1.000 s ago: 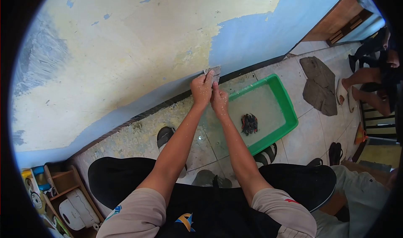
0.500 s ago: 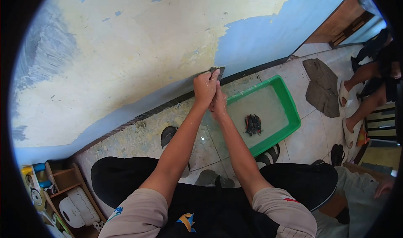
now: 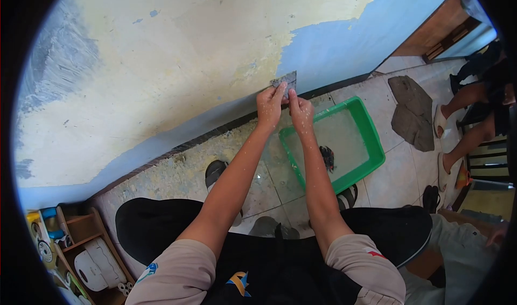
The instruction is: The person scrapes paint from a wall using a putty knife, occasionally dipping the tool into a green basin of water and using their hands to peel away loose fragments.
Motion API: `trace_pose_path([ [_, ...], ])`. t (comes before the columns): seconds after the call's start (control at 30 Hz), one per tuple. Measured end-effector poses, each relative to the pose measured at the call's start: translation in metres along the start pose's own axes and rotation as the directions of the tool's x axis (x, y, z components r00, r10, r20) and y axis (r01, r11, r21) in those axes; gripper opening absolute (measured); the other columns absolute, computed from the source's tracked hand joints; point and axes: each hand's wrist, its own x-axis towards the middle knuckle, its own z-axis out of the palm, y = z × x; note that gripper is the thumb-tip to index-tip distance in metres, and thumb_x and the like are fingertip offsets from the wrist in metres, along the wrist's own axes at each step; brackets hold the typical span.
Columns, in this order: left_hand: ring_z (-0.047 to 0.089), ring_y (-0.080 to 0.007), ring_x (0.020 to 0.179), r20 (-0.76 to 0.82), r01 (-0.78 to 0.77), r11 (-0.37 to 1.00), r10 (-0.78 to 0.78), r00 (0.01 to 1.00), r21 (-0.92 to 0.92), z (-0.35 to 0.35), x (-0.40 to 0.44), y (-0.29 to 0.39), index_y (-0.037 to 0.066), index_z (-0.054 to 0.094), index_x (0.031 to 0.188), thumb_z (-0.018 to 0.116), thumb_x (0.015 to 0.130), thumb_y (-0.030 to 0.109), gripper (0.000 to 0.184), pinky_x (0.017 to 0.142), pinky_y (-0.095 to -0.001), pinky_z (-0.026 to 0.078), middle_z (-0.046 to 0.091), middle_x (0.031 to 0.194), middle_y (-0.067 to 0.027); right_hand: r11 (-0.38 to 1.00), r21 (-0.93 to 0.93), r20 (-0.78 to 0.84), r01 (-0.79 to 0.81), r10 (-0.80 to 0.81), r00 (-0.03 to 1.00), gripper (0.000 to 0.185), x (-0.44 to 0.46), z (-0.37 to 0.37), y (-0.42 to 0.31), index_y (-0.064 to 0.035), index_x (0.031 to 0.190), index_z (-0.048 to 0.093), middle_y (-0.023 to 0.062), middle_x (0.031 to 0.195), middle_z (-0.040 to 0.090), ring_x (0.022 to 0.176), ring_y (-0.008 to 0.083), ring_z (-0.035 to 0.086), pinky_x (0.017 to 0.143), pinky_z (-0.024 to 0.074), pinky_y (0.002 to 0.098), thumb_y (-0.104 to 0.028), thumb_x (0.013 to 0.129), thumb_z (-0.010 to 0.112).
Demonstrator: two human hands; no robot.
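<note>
A flat grey scraper (image 3: 288, 80), speckled with pale flecks, is pinched between both hands low against the wall (image 3: 177, 57). My left hand (image 3: 271, 106) grips its left side, thumb lying along the face. At the lower right corner my right hand (image 3: 300, 111) has its thumb and fingers closed on it. White specks dot both hands and forearms. Around the scraper, the wall's blue paint meets a bared, pale yellow patch. Whether the scraper's upper edge presses on the wall I cannot tell.
A green basin (image 3: 377, 143) with cloudy water and a dark bundle (image 3: 327, 158) stands right of my right forearm. Paint flakes (image 3: 177, 170) litter the floor along the wall. A brown cloth (image 3: 412, 114) lies farther right, near another person's legs (image 3: 466, 103). A wooden shelf (image 3: 81, 224) is lower left.
Both hands have shifted slightly up and right. My right hand has moved apart from the left to the scraper's right corner, and more of the scraper's face shows now.
</note>
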Motion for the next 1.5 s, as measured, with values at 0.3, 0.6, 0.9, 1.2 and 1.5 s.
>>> trace_pose_path([
  [0.3,0.052,-0.0071,0.056,-0.028,-0.073,0.910,0.092,0.995,0.409,-0.014,-0.014,-0.021,-0.002,0.056,0.064,0.066,0.097,0.031,0.047,0.052,-0.0286,0.048,0.053,0.059,0.0001,0.960,0.239,0.005,-0.148,0.151,0.988,0.066,-0.032,0.023,0.028,0.0013,0.059,0.058,0.0005,0.053,0.049,0.049,0.0080,0.044,0.045,0.0338,0.0300,-0.052,0.098,0.057],
  [0.6,0.048,-0.0109,0.050,-0.070,-0.065,0.951,0.091,0.993,0.304,-0.017,-0.013,-0.031,-0.005,0.059,0.064,0.065,0.096,0.032,0.050,0.049,-0.0334,0.041,0.055,0.053,-0.0066,0.943,0.304,0.003,-0.131,0.137,0.991,0.064,-0.033,0.031,0.033,-0.0039,0.055,0.056,-0.0025,0.052,0.046,0.048,0.0067,0.040,0.045,0.0285,0.0280,-0.051,0.099,0.056],
  [0.9,0.045,-0.0174,0.047,-0.055,-0.110,0.821,0.169,0.984,0.560,-0.024,-0.013,-0.033,-0.007,0.056,0.062,0.065,0.095,0.035,0.055,0.050,-0.0397,0.039,0.049,0.051,-0.0141,0.978,0.171,0.023,-0.117,0.115,0.993,0.064,-0.037,0.029,0.042,-0.0020,0.057,0.058,-0.0012,0.052,0.047,0.049,0.0079,0.042,0.045,0.0322,0.0301,-0.050,0.099,0.056],
  [1.2,0.040,-0.0161,0.047,-0.090,-0.104,0.890,0.160,0.983,0.444,-0.022,-0.014,-0.040,-0.006,0.053,0.059,0.065,0.096,0.034,0.055,0.049,-0.0393,0.036,0.046,0.049,-0.0116,0.987,0.138,-0.004,-0.082,0.084,0.996,0.068,-0.037,0.029,0.043,0.0064,0.061,0.058,0.0076,0.049,0.046,0.051,0.0128,0.044,0.050,0.0387,0.0376,-0.051,0.098,0.057],
  [1.5,0.046,-0.0081,0.052,-0.060,-0.133,0.862,0.185,0.981,0.489,-0.024,-0.014,-0.032,-0.002,0.049,0.057,0.065,0.097,0.034,0.056,0.048,-0.0308,0.042,0.047,0.053,-0.0022,0.990,0.113,0.007,-0.089,0.088,0.996,0.068,-0.036,0.029,0.037,0.0100,0.074,0.066,0.0144,0.052,0.051,0.053,0.0140,0.048,0.053,0.0413,0.0396,-0.052,0.098,0.056],
])
